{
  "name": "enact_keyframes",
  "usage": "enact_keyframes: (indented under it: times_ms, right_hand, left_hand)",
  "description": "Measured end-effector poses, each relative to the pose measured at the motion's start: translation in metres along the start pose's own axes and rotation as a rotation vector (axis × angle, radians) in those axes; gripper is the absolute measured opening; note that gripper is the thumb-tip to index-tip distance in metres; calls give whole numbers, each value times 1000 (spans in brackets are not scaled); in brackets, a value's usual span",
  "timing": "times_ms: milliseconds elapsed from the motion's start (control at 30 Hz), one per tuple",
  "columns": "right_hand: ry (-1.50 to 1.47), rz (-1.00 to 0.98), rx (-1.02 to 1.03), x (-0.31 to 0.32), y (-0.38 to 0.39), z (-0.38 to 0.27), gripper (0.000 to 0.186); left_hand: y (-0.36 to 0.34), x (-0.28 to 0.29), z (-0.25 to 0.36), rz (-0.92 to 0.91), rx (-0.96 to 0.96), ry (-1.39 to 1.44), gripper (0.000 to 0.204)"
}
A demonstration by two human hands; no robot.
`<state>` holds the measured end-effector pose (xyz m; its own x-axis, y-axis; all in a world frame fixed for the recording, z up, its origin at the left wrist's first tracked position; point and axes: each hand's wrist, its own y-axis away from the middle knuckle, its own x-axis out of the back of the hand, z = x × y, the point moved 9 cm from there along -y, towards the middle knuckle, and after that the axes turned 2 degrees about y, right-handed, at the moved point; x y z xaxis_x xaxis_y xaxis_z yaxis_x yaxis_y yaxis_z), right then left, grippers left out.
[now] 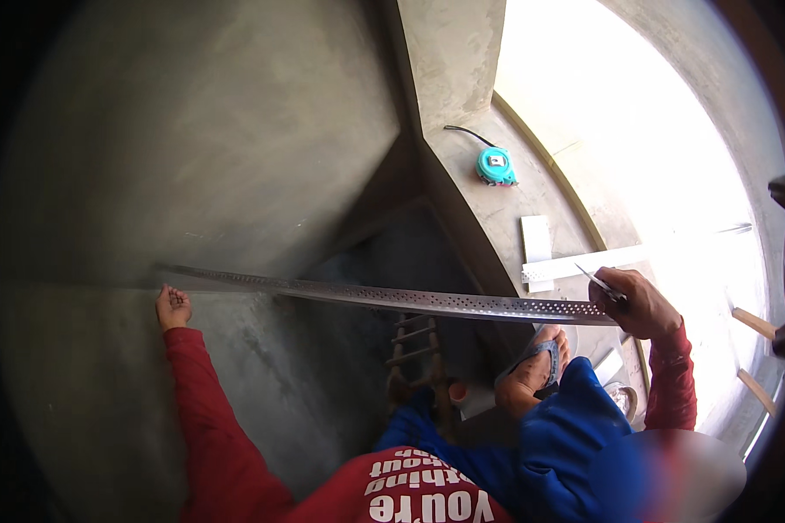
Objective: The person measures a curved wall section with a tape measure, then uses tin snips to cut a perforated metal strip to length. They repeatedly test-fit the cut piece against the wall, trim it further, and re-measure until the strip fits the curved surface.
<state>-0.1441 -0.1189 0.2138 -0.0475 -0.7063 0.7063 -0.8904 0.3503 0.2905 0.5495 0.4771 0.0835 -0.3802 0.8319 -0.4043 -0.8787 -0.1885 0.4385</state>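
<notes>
- The perforated metal strip (392, 298) spans the gap between the grey plastered wall (235, 131) and the concrete ledge (497, 209); no fastening shows, so the handling looks unfinished.
- The right hand (635, 301) pinches a thin pointed tool (595, 281) over the strip's near end; whether it also grips the metal is hidden.
- The left hand (174, 307) is loosely curled just beside the far end; I cannot tell whether it touches it.
- No cut or mark can be made out on the strip.
- On the ledge lie a teal tape measure (495, 166), a white perforated strip (576, 264) and a white flat piece (537, 240).
- Likely obstructions: the sandalled foot (532, 375) beside the near end, and those white pieces close by.
- A ladder (410, 357) stands lower down.
</notes>
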Motion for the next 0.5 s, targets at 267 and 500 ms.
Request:
enact_keyframes:
  times_ms: [267,500]
  right_hand:
    - [207,119,183,26,-8,-43,19]
    - [445,-11,221,1,-46,-57,19]
  left_hand:
    - [127,-86,-81,-286,-229,-653,16]
    - [512,-210,-321,-1632,-646,-891,51]
